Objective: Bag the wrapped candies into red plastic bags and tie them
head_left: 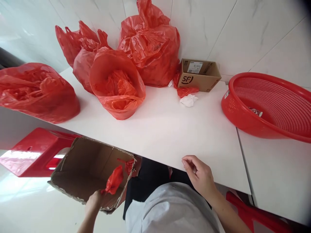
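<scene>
In the head view, my left hand (93, 201) is closed on the gathered end of a small red plastic bag (114, 180). It holds the bag over the opening of a cardboard box (84, 161) at the left, below table height. Another small red bag (129, 166) lies against the box's right side. My right hand (201, 177) is by the front edge of the white table (165, 136), its fingers curled in toward the thumb with nothing seen in them. What the small bag contains is hidden by the red plastic.
Large red plastic bags (155, 48) stand along the wall; one open bag (116, 106) has red plastic inside. A small SF carton (199, 79) stands behind crumpled white paper (189, 100). A red perforated basket (245, 116) is at right, a red stool (36, 152) at lower left.
</scene>
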